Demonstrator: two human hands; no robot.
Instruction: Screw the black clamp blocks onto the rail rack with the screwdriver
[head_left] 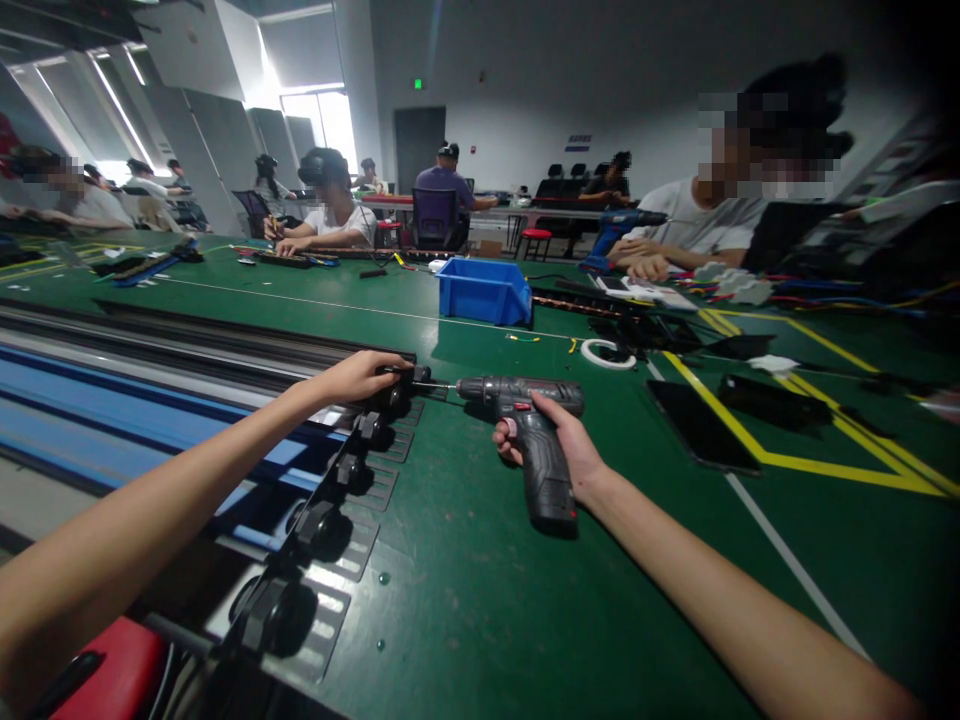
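Observation:
My right hand [566,430] is wrapped round the grip of a black cordless drill [544,450], index finger at the red trigger area. The drill lies level, its long thin bit [436,385] pointing left at the far end of a black slotted end plate [379,485]. There my left hand [364,376] has its fingers curled on a black round fitting [394,392], close to the bit's tip. Several black cable glands [322,528] line the plate's edge. Long blue and grey metal profiles [150,420] run left from it. Where the bit's tip meets the part is hard to make out.
A blue bin [484,290] stands beyond the drill. Right of it lie a white tape roll [607,354], a dark tablet-like panel [701,425] and wires [795,290]. A person [705,220] works at the far right edge; another person [326,200] sits across the green table [465,600]. A red stool [112,670] is lower left.

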